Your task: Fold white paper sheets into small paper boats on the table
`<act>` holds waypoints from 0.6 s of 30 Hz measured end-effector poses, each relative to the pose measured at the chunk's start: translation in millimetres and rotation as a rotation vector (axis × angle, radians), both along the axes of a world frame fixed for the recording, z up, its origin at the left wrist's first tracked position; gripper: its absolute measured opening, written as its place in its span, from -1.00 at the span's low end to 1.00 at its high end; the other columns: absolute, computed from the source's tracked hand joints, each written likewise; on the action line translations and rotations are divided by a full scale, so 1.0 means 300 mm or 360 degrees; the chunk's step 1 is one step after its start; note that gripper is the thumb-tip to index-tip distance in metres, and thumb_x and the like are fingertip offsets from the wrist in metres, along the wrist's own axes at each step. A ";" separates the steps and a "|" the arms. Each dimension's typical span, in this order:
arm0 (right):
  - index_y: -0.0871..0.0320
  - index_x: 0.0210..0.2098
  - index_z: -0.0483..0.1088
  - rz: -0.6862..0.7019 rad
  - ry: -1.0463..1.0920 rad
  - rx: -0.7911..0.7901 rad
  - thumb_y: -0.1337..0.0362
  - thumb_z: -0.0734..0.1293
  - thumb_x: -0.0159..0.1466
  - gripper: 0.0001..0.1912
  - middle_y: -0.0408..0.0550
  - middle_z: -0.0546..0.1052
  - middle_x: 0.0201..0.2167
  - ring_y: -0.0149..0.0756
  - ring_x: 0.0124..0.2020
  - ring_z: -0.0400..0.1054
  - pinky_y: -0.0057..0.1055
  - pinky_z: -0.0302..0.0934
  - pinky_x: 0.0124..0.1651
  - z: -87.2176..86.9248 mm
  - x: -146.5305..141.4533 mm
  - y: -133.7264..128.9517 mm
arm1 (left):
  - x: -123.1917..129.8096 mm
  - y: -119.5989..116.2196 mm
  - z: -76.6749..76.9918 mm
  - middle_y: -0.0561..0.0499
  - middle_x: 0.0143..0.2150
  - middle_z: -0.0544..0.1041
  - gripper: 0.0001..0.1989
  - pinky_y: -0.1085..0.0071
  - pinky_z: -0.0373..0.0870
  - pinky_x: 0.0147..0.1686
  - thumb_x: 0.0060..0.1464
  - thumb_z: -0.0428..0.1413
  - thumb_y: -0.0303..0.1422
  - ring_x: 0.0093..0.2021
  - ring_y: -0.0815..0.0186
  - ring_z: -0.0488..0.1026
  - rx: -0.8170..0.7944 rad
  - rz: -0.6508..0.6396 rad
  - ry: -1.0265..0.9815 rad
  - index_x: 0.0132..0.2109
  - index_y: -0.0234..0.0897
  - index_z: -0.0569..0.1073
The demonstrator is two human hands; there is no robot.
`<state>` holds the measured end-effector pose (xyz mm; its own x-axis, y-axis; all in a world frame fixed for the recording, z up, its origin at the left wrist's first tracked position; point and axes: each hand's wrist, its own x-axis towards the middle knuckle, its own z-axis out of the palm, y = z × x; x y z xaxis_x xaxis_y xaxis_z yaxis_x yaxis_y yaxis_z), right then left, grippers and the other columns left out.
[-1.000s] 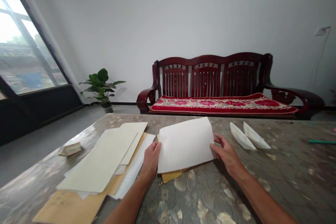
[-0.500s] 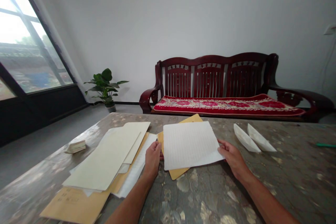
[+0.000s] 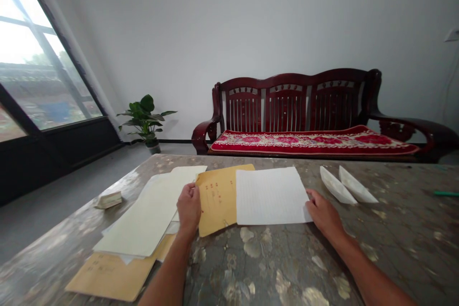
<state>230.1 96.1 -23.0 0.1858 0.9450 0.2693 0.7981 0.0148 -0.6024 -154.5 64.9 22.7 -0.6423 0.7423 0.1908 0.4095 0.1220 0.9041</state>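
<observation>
My left hand (image 3: pixel 189 206) grips the left edge of a tan paper booklet (image 3: pixel 216 201) that has red print and handwriting on it. A white lined sheet (image 3: pixel 272 197) overlaps the booklet's right part, and my right hand (image 3: pixel 322 211) pinches that sheet at its lower right corner. Left of my left hand lies a slanted pile of pale cream sheets (image 3: pixel 139 222), with another tan booklet (image 3: pixel 107 275) showing beneath it. My left hand and forearm hide some of the pile's right side.
Two folded white paper boats (image 3: pixel 337 186) rest to the right on the patterned table (image 3: pixel 258 272). A small folded paper piece (image 3: pixel 108 200) sits at the left, and a green pen-like stick (image 3: pixel 446 193) at the far right. Behind the table stands a wooden bench (image 3: pixel 287 110).
My left hand has moved left, drawing the tan booklet out from under the lined sheet, so its printed face shows. My right hand and the sheet have shifted slightly right.
</observation>
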 end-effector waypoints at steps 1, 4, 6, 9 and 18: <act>0.18 0.04 0.43 0.0000 -0.0070 -0.0019 0.28 0.10 0.11 -0.46 -0.01 0.56 -0.31 -0.17 -0.33 0.41 -0.35 0.17 -0.29 0.000 0.001 -0.002 | -0.025 -0.004 0.010 0.04 -0.46 0.54 -0.72 0.44 0.28 -0.53 0.07 -0.01 -0.21 -0.53 0.28 0.44 -0.0041 0.0030 0.0027 -0.16 -0.25 0.44; 0.15 0.07 0.41 -0.0002 -0.0265 -0.0043 0.31 0.11 0.15 -0.47 0.00 0.57 -0.28 -0.16 -0.31 0.42 -0.34 0.15 -0.31 0.001 0.000 -0.011 | -0.098 -0.022 0.047 0.00 -0.40 0.57 -0.70 0.42 0.29 -0.48 0.14 -0.05 -0.24 -0.54 0.29 0.43 -0.0143 0.0227 0.0254 -0.08 -0.24 0.45; 0.10 0.09 0.40 -0.0019 -0.0384 -0.0076 0.33 0.13 0.15 -0.47 0.02 0.58 -0.20 -0.14 -0.27 0.44 -0.34 0.13 -0.32 0.005 -0.004 -0.019 | -0.147 -0.039 0.077 -0.04 -0.36 0.59 -0.69 0.38 0.31 -0.41 0.17 -0.08 -0.27 -0.48 0.24 0.46 -0.0268 0.0332 0.0453 -0.05 -0.23 0.46; 0.07 0.17 0.33 -0.0021 -0.0479 -0.0186 0.34 0.15 0.16 -0.42 0.03 0.58 -0.16 -0.10 -0.25 0.47 -0.32 0.12 -0.34 0.019 -0.012 -0.031 | -0.225 -0.066 0.112 -0.14 -0.25 0.61 -0.64 0.29 0.34 -0.33 0.18 -0.10 -0.29 -0.31 0.10 0.51 -0.0497 0.0422 0.0670 0.02 -0.22 0.47; 0.04 0.16 0.33 0.0131 -0.0465 -0.0324 0.37 0.11 0.19 -0.44 -0.05 0.58 -0.12 -0.13 -0.16 0.46 -0.33 0.15 -0.26 0.048 -0.017 -0.048 | -0.472 -0.160 0.063 -0.26 -0.11 0.58 -0.53 0.14 0.45 -0.30 0.15 -0.06 -0.25 -0.14 -0.10 0.54 -0.0996 0.0605 0.0762 0.18 -0.21 0.40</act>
<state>225.0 81.5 -8.6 0.0499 0.9932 0.1048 0.9381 -0.0106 -0.3463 -296.0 16.8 41.8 -0.8228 0.5526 0.1326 0.5587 0.7438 0.3668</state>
